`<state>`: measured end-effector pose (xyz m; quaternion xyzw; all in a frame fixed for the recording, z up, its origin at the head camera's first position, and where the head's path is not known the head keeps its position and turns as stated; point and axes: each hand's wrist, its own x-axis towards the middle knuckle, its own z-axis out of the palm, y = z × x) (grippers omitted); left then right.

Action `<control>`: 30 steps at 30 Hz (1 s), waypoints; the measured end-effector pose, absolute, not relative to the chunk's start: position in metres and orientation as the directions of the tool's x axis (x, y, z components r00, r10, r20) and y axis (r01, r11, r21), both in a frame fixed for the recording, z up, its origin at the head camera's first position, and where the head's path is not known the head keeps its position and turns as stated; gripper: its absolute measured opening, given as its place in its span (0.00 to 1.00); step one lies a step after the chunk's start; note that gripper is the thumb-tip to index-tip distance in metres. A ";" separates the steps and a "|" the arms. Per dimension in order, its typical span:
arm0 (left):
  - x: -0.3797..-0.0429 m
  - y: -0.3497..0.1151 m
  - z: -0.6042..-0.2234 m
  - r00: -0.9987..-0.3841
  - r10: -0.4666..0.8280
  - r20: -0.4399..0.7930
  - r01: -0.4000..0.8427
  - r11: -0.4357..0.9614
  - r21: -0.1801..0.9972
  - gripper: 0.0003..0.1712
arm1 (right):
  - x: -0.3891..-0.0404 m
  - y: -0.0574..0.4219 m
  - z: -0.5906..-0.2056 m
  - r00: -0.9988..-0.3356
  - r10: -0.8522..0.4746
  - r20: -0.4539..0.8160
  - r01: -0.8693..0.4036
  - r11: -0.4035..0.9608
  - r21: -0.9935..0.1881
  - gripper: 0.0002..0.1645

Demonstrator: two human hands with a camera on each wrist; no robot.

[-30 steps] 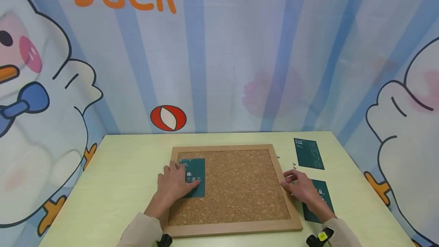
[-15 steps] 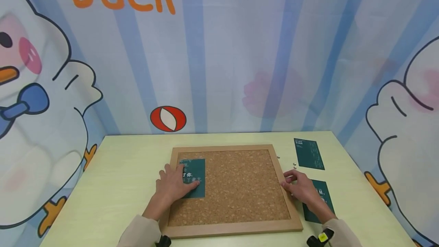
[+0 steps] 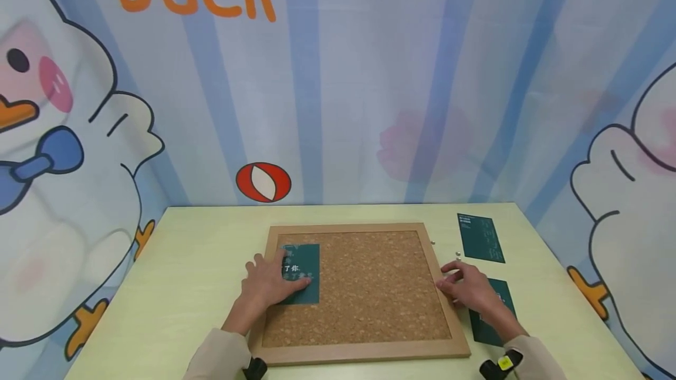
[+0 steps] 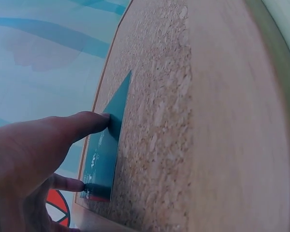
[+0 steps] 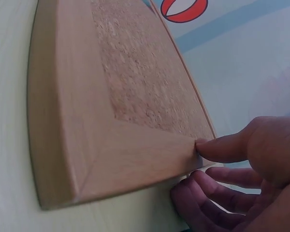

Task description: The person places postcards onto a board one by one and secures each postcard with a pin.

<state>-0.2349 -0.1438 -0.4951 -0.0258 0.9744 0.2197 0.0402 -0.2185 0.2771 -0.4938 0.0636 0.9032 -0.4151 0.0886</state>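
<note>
My left hand (image 3: 264,279) lies over the left side of a wood-framed cork board (image 3: 380,286). Its thumb and a fingertip press a dark green card (image 3: 307,258) with pale printed writing against the cork; the hand covers the card's left part. At the board's right edge is my right hand (image 3: 470,291). In the right wrist view its thumb (image 5: 220,149) touches the wooden frame (image 5: 145,154), while the other fingers curl beside the frame's outer side. Whether anything small sits between those fingers is hidden.
Beyond the right hand lies another green card (image 3: 480,238). A further green card (image 3: 484,328) is partly under the right forearm. Tiny silvery pieces (image 3: 458,255) rest on the pale table (image 3: 200,251) near the board's right edge. A printed curtain (image 3: 348,75) stands behind.
The head view has shifted slightly, so the scene sits a little further right. The left hand keeps the card in place; the right hand's fingers have moved only slightly at the frame.
</note>
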 end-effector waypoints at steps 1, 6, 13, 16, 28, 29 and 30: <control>-0.235 -0.144 -0.496 -0.996 -0.032 -0.089 -0.068 0.901 0.429 0.58 | -0.218 0.279 -0.493 -0.978 0.039 -0.206 0.182 0.650 -0.738 0.24; -0.235 -0.145 -0.497 -0.996 -0.032 -0.085 -0.066 0.896 0.440 0.59 | -0.221 0.288 -0.489 -0.993 0.056 -0.103 0.114 0.674 -0.730 0.23; -0.235 -0.145 -0.497 -0.996 -0.029 -0.080 -0.062 0.894 0.445 0.59 | -0.231 0.301 -0.487 -0.994 0.074 0.083 0.009 0.798 -0.602 0.20; -0.234 -0.145 -0.497 -0.996 -0.030 -0.083 -0.064 0.891 0.448 0.59 | -0.234 0.304 -0.488 -0.992 0.089 0.086 0.023 0.817 -0.577 0.20; -0.233 -0.145 -0.495 -0.996 -0.035 -0.083 -0.069 0.887 0.457 0.59 | -0.252 0.307 -0.495 -0.990 0.138 0.002 0.117 0.848 -0.517 0.20; -0.233 -0.145 -0.495 -0.996 -0.035 -0.083 -0.069 0.887 0.457 0.59 | -0.253 0.307 -0.496 -0.990 0.142 -0.002 0.123 0.850 -0.512 0.19; -0.233 -0.145 -0.495 -0.996 -0.036 -0.083 -0.069 0.887 0.456 0.60 | -0.254 0.307 -0.496 -0.989 0.145 -0.007 0.128 0.852 -0.508 0.19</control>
